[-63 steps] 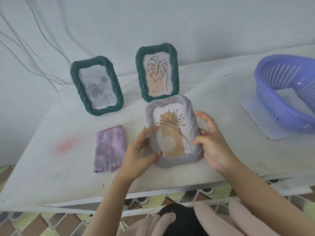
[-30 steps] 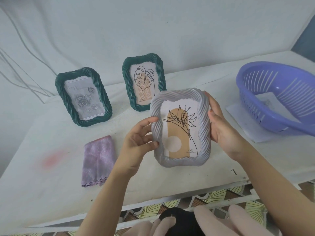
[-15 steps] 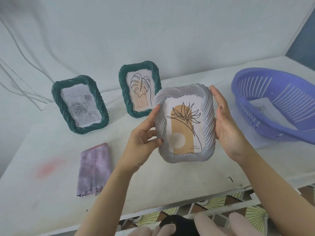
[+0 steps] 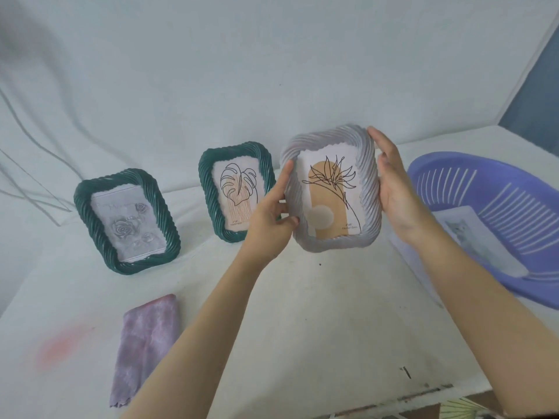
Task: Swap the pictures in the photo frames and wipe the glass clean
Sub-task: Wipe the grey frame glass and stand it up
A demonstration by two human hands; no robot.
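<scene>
Fingers [image 4: 283, 181] clamped on the grey frame [image 4: 331, 192], left hand [image 4: 266, 225] pinching its 9 o'clock edge, right hand [image 4: 396, 192] wrapped along its 3 o'clock edge. Held upright, clear of the surface [image 4: 317, 328], print facing out. Standing at 9 o'clock: green leaf frame [image 4: 237, 195], then green rose frame [image 4: 127, 220]. Lying flat at 7 o'clock: lilac cloth [image 4: 145, 343]. At 3 o'clock: purple basket [image 4: 499, 213].

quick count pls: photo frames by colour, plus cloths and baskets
green frames: 2, the rose frame and the leaf frame, both standing on the table
grey frame: 1, held up between the left hand and the right hand
purple cloth: 1
blue basket: 1
total: 5
</scene>
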